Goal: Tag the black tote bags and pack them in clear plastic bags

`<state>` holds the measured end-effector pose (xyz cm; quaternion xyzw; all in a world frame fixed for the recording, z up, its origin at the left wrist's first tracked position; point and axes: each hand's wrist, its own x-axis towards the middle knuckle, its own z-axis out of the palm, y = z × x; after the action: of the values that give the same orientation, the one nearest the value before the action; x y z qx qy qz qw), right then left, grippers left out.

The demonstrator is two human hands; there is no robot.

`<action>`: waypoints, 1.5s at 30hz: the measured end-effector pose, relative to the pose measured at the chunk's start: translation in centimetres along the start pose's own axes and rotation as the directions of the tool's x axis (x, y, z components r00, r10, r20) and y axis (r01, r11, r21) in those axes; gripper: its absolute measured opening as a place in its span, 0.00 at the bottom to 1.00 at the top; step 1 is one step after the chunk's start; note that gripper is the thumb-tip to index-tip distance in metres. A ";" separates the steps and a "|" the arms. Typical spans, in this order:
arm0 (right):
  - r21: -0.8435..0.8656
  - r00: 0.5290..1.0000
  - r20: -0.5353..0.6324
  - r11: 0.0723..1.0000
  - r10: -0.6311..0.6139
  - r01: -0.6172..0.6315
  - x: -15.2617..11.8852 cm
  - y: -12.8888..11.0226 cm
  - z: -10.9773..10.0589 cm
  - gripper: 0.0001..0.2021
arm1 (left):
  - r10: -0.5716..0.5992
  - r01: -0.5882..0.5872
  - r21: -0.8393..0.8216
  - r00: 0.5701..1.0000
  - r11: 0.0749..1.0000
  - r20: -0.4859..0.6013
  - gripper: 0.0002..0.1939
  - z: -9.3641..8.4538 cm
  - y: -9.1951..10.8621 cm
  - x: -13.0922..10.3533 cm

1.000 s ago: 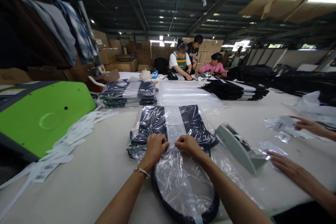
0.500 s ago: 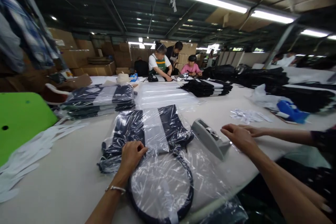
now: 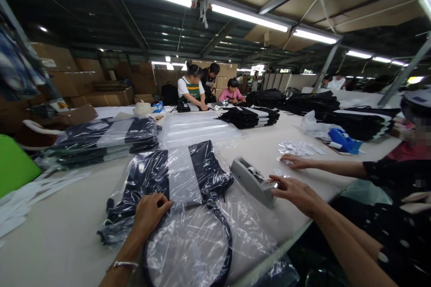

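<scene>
A clear plastic bag (image 3: 183, 179) lies before me, with folded dark fabric and a pale grey band inside. Its near end covers a round black-rimmed hoop (image 3: 230, 244). My left hand (image 3: 151, 213), a bracelet at its wrist, is closed with fingertips pinching the bag film beside the band. My right hand (image 3: 296, 195) is at the cutter end of a grey tape dispenser (image 3: 251, 179); thumb and finger close around a shiny bit of tape (image 3: 275, 184). Just beyond, a co-worker's hand (image 3: 296, 161) reaches towards small white labels (image 3: 299, 147).
Bagged goods (image 3: 111, 132) are stacked at left, near white strips (image 3: 40, 197). Clear bags (image 3: 198, 130) and a dark folded pile (image 3: 249, 117) lie farther back. A blue item (image 3: 345, 140) lies at right. A polka-dot-sleeved co-worker sits close at my right; others work across the table.
The view has turned to the right. My right hand has come down to the dispenser's cutter end. My left hand stays on the bag. The co-worker's hand shows more clearly near the labels.
</scene>
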<state>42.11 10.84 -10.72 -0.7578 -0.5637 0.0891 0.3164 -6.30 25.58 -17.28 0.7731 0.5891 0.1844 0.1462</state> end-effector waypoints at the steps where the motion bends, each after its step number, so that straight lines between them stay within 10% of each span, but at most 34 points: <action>1: -0.004 0.999 0.029 1.000 -0.025 0.025 -0.5 0.3 0.0 0.22 | 0.002 -0.002 0.000 1.000 1.000 -0.003 0.13 0.0 0.0 0.0; 13: 0.357 0.991 -0.053 0.929 0.121 -0.094 0.7 -1.6 7.3 0.28 | 0.010 -0.010 0.004 1.000 1.000 0.003 0.15 0.4 -0.5 0.3; 21: 0.517 0.934 0.319 0.796 0.161 -0.313 5.2 -1.3 5.1 0.25 | -0.001 0.001 -0.024 1.000 1.000 0.011 0.15 0.1 -0.2 0.2; 29: 0.556 0.930 0.250 0.746 0.269 -0.365 7.0 -2.3 6.5 0.16 | 0.003 -0.003 -0.028 1.000 1.000 -0.010 0.14 0.5 -0.5 0.2; 36: 0.598 0.953 0.127 0.746 0.274 -0.294 5.1 -3.5 4.0 0.14 | -0.008 0.007 -0.038 1.000 0.999 -0.022 0.13 0.4 -0.2 0.0; 45: 0.523 0.892 0.281 0.723 0.353 -0.451 -0.4 -1.9 5.4 0.16 | 0.015 -0.019 -0.065 0.998 0.998 -0.058 0.11 0.1 0.1 -0.2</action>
<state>37.82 12.83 -13.89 -0.7205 -0.3552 0.3827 0.4564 -6.18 25.36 -17.30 0.7673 0.5800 0.2270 0.1525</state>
